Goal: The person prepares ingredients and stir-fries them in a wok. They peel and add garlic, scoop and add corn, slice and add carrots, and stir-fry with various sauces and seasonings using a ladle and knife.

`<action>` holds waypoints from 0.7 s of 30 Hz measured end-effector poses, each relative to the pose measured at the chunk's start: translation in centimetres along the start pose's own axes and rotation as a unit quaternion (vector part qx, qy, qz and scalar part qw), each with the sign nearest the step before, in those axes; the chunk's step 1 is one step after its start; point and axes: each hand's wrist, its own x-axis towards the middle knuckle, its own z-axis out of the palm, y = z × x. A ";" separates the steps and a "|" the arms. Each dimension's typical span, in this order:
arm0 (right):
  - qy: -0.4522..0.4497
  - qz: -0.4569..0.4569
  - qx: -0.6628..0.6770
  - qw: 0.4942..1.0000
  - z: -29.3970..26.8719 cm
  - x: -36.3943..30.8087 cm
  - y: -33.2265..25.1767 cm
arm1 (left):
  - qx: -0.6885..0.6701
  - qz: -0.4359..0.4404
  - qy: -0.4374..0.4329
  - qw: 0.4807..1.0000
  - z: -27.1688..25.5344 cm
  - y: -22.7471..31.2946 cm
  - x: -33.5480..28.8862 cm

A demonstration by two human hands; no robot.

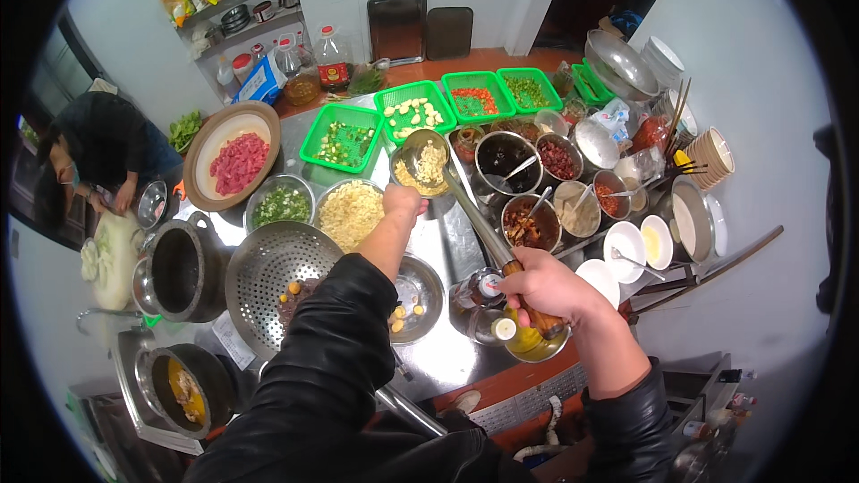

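Observation:
My right hand [541, 284] is wrapped round the wooden handle [544, 322] of a long metal ladle [470, 206]. The ladle's cup lies over a metal bowl [400, 181] and holds pale chopped bits that look like garlic [431, 161]. My left hand [404, 202] is closed at the near rim of that bowl; its fingertips are partly hidden. Just left of this hand stands a larger bowl of similar pale chopped bits [349, 213]. Below my right hand are bottles [488, 326] and a container of yellow oil [537, 349], partly covered by the handle.
Green baskets [342, 161] of cut vegetables line the back. Sauce pots [508, 161] and white bowls [625, 246] crowd the right. A colander [259, 273], a dark pot [183, 264] and a dish of raw meat [240, 163] stand left. Another person [107, 139] bends over at far left.

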 end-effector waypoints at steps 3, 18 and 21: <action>-0.024 0.020 0.026 0.999 -0.4 -0.6 0.8 | 0.025 0.049 0.007 0.998 -0.5 0.4 -1.0; -0.246 0.050 0.576 0.778 -0.2 -0.6 6.4 | 0.166 0.124 -0.067 0.976 -2.9 1.4 -0.7; -0.278 0.015 0.612 0.741 0.8 -1.4 7.0 | 0.128 0.107 -0.080 0.983 -3.7 0.8 0.3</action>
